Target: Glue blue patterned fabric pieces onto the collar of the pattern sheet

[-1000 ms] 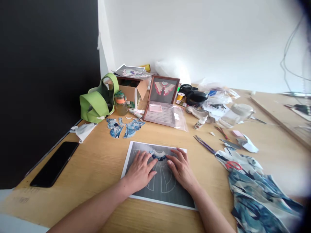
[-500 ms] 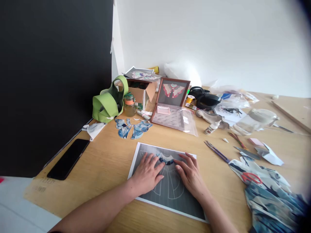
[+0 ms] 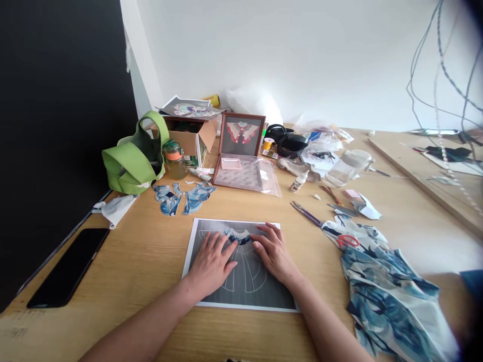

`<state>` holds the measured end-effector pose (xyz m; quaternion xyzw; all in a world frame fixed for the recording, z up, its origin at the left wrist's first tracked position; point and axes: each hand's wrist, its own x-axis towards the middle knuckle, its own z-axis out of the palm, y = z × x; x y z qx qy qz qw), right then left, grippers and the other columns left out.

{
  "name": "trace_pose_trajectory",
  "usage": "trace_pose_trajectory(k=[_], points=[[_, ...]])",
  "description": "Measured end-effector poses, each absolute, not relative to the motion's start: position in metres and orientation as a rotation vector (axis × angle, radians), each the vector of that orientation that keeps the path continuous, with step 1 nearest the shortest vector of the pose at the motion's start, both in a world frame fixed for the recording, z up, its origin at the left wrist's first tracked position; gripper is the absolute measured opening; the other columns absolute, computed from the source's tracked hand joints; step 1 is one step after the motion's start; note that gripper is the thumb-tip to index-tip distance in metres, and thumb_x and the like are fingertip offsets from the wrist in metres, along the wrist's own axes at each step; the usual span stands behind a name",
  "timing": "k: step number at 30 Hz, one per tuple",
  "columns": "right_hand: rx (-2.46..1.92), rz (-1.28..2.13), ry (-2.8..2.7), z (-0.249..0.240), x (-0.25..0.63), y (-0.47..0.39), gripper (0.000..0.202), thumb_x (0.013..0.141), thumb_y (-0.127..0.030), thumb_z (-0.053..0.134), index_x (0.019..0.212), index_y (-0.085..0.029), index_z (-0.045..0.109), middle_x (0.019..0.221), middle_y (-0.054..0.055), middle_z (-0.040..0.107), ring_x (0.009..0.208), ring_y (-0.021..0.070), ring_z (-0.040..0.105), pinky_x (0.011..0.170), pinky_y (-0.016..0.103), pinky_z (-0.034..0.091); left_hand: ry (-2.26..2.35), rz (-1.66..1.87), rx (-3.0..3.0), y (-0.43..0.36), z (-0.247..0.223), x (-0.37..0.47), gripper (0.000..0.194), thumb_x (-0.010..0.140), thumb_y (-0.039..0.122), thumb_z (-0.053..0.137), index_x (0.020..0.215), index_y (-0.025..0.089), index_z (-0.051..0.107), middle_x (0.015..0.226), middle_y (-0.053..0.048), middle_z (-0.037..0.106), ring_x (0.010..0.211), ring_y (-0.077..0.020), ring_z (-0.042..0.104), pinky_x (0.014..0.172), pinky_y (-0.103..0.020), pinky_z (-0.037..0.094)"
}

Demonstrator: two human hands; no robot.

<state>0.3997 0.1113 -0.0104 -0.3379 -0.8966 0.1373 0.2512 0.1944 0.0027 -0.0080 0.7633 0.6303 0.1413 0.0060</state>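
head view: the left hand and right hand lie with fingers spread, gripping nothing, their fingertips at the 2 ends of a curved blue fabric piece on a dark printed sheet. a glass jar holds yellowish liquid; a cardboard box holds something too dark to make out; a wooden frame (tilted up) contains a scalloped collar. blur obscures the crumpled cloth's lower right edge.

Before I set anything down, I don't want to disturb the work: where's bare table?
Bare wood lies between the phone and left hand, and between right hand and blue fabric. Farther back it's crowded, from green bag to clear container.
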Motion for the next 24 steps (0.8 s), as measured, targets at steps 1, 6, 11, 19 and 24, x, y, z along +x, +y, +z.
trace_pose_trajectory(k=[1,6,11,19,24], points=[[-0.919,0.375,-2.438,-0.0101,0.3996,0.1110,0.032,0.099,-0.037,0.043,0.108,-0.022,0.070,0.123,0.013,0.057,0.128,0.0311,0.039,0.105,0.055,0.042,1.976,0.444,2.390,0.0028,-0.0078,0.1945,0.045,0.092,0.035,0.055,0.135,0.026,0.049,0.129,-0.010,0.052,0.128,-0.0318,0.044,0.111,-0.058,0.031],[-0.926,0.373,-2.433,-0.0089,0.3992,0.1107,0.033,0.099,-0.038,0.043,0.109,-0.023,0.070,0.122,0.013,0.058,0.128,0.0313,0.040,0.104,0.055,0.042,1.994,0.459,2.383,0.0029,-0.0078,0.1954,0.044,0.092,0.036,0.054,0.133,0.021,0.049,0.129,-0.011,0.054,0.127,-0.0325,0.044,0.111,-0.057,0.031],[-0.933,0.373,-2.436,-0.0090,0.3996,0.1112,0.033,0.099,-0.038,0.042,0.109,-0.023,0.070,0.122,0.012,0.058,0.128,0.0312,0.040,0.104,0.055,0.043,1.994,0.500,2.377,0.0030,-0.0087,0.1956,0.039,0.092,0.037,0.053,0.127,0.020,0.052,0.128,-0.011,0.055,0.127,-0.0323,0.045,0.111,-0.057,0.031],[-0.933,0.397,-2.448,-0.0085,0.4007,0.1119,0.032,0.098,-0.038,0.043,0.110,-0.023,0.069,0.125,0.012,0.057,0.129,0.0308,0.039,0.106,0.055,0.041,2.002,0.495,2.348,0.0031,-0.0081,0.1953,0.042,0.090,0.036,0.058,0.127,0.018,0.053,0.137,-0.013,0.049,0.137,-0.0347,0.035,0.111,-0.058,0.034],[-0.948,0.422,-2.456,-0.0069,0.4013,0.1123,0.032,0.098,-0.038,0.043,0.113,-0.024,0.068,0.127,0.012,0.056,0.130,0.0312,0.039,0.105,0.055,0.042,1.956,0.432,2.417,0.0057,-0.0070,0.1924,0.040,0.092,0.036,0.054,0.128,0.020,0.052,0.155,-0.008,0.034,0.144,-0.0341,0.023,0.113,-0.058,0.032]])
